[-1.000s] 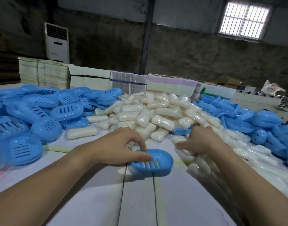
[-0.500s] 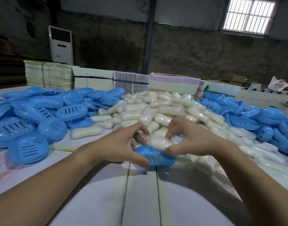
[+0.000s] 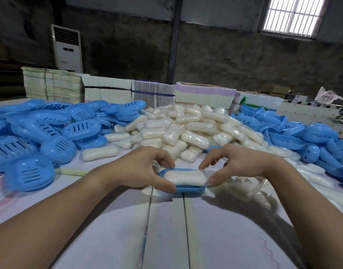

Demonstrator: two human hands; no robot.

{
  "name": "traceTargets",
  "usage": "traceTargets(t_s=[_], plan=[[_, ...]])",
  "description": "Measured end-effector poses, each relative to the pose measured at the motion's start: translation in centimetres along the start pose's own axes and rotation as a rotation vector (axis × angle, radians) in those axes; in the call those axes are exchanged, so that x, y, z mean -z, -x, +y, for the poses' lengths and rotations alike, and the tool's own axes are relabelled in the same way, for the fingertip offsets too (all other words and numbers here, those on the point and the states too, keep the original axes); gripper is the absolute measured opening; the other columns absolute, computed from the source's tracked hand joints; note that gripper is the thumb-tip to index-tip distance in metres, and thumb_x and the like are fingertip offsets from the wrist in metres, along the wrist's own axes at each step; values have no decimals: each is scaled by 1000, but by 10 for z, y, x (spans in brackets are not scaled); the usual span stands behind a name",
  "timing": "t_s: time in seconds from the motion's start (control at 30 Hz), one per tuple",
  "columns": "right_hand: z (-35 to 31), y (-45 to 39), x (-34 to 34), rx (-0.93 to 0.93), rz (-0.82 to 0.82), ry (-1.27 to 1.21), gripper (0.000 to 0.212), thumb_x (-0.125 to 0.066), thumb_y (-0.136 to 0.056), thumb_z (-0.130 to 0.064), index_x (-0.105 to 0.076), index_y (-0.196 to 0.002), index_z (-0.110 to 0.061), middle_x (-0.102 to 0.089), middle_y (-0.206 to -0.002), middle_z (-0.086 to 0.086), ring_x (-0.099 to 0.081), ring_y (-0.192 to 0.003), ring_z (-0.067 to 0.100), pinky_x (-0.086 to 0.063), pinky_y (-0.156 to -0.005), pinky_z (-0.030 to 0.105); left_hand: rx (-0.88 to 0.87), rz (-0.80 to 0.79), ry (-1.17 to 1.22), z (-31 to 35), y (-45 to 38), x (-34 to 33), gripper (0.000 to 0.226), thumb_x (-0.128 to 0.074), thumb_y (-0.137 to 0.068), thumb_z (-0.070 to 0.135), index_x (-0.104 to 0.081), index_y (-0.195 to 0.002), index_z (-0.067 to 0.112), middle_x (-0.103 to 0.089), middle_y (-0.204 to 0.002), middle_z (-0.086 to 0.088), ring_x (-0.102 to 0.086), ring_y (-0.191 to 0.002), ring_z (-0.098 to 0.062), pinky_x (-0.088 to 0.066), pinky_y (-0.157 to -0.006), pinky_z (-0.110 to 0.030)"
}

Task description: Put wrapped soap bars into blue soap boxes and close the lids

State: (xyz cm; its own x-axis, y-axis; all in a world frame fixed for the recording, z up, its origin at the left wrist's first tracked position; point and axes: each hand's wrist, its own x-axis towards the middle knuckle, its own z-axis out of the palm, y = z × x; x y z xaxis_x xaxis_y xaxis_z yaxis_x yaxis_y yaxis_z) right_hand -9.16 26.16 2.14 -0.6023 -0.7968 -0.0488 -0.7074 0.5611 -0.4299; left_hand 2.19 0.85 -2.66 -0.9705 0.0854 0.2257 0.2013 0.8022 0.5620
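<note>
left hand (image 3: 141,167) grips the left end of an oval blue plastic soap box base (image 3: 183,188), thumb curled on its near rim, fingers curled over the far rim. right hand (image 3: 238,165) pinches the right end of the same base, thumb on the near right corner, index fingertip on the far rim. a white soap bar in clear plastic wrap (image 3: 186,177) lies lengthwise inside the base, top showing, no lid on it. base sits at the white plank worktop (image 3: 166,230), just in front of the pile; cannot tell if it rests on the planks or is lifted slightly.

behind the base, a big heap of white wrapped soap bars (image 3: 190,129) spreads across the worktop. left of the base, a pile of blue slotted soap box halves (image 3: 40,133), one lone wrapped bar (image 3: 100,153) lying at its near edge. right of the base, another pile of blue box halves (image 3: 302,136), with more wrapped bars trailing along its near side. behind the heap, stacks of flat printed cartons (image 3: 153,93). far left behind those, a white floor-standing air conditioner (image 3: 67,47) against the dark wall; barred window (image 3: 292,15) upper right.
</note>
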Motion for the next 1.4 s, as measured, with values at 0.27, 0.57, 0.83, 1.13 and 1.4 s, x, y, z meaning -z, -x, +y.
traceTargets(t_s=[0.27,0.57,0.83,1.13,1.4], plan=[[0,-11,-15,51,16,-21,25,-84,-74,-33,-76,-98,-34,-67,-107,-5,-57,-100,8,-45,-85,21,17,22,6,2,0,-3,40,-92,-63,46,-72,-96,37,-69,-100,18,-62,-95,-1,-51,-86,-25],[-6,-12,-17,17,85,-37,27,-83,-75,-33,-77,-101,-32,-65,-109,1,-57,-101,18,-47,-95,37,19,-33,27,-1,-1,3,39,-90,-72,37,-71,-105,35,-69,-105,18,-62,-99,2,-46,-86,-18],[-2,-7,-10,12,-23,6,44,-77,-66,-54,-73,-107,-42,-63,-112,-13,-55,-105,7,-46,-94,30,14,-137,85,-4,1,13,35,-78,-88,24,-66,-121,25,-69,-116,19,-61,-103,11,-42,-94,-12],[-1,-10,-14,5,70,-22,27,-85,-71,-38,-78,-97,-34,-62,-104,-14,-57,-100,6,-46,-95,28,6,-64,41,-5,-1,6,29,-83,-83,31,-72,-109,28,-69,-101,20,-59,-87,14,-41,-78,-5],[-3,-9,-14,9,72,-11,26,-83,-71,-39,-78,-96,-34,-63,-105,-8,-58,-100,12,-47,-94,33,-7,-55,66,-6,-1,4,28,-83,-82,33,-71,-107,34,-70,-108,21,-61,-102,9,-45,-92,-13]])
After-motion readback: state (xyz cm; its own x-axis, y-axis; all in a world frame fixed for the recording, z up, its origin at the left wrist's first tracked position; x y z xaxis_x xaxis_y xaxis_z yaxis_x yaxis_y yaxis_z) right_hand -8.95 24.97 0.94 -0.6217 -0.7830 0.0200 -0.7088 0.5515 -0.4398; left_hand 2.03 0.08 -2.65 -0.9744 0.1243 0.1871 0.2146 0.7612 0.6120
